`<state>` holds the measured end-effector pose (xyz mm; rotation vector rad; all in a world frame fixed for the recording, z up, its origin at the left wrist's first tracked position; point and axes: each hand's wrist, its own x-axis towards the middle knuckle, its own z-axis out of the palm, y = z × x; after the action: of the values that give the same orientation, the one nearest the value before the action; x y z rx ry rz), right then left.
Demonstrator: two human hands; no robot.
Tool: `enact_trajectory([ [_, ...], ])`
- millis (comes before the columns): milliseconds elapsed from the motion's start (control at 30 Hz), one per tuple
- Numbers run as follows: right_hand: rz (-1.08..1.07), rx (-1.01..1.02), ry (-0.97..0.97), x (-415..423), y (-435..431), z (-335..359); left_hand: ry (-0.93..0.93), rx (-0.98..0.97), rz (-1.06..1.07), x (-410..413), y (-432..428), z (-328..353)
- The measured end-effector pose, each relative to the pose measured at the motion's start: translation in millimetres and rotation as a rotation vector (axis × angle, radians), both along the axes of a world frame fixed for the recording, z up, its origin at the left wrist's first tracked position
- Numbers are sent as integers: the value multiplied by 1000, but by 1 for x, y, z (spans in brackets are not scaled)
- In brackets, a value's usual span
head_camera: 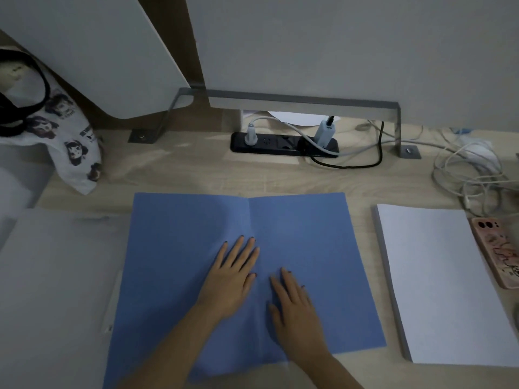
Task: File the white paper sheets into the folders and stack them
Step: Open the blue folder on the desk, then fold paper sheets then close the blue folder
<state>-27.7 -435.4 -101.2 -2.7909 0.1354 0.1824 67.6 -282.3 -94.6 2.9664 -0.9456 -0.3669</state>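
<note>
Blue card is lying wide open in the middle of the desk [196, 175]: it is a folder [309, 248], spread flat with its fold running up the middle. Both hands are resting on it with nothing in them. The left hand [229, 279] is lying flat, fingers spread, just left of the fold. The right hand [295, 304] is lying flat too, just right of the fold and a bit nearer the person. It looks like they are pressing the folder down to keep it open.

No paper is showing inside the folder yet. The white sheets are sitting in a neat pile [438, 282] on the right, just beside the folder and not touching it. A pink phone [498, 251] is lying at the far side of the pile.

On the left, something pale and flat [56, 290] is lying partly under the folder's edge. The light is dim, so I cannot tell if it is more folders or something else.

So the job looks like it is only starting. The sheets are waiting to go in, the folder is waiting to be shut, and no stack of filled folders is showing.
</note>
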Motion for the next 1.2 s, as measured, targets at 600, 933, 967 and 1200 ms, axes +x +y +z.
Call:
enact_trajectory([
  [600,-176,-147,93,-9,-25,0,-103,-47,-28,20,-19,-8],
  [933,-240,264,144,-6,-49,44,-125,-122,-21,13,-38,6],
  [967,-278,344,129,-7,-59,54,-124,-158,-14,9,-46,11],
  [1200,-462,313,52,-24,-162,77,377,-722,319,-40,-143,48],
])
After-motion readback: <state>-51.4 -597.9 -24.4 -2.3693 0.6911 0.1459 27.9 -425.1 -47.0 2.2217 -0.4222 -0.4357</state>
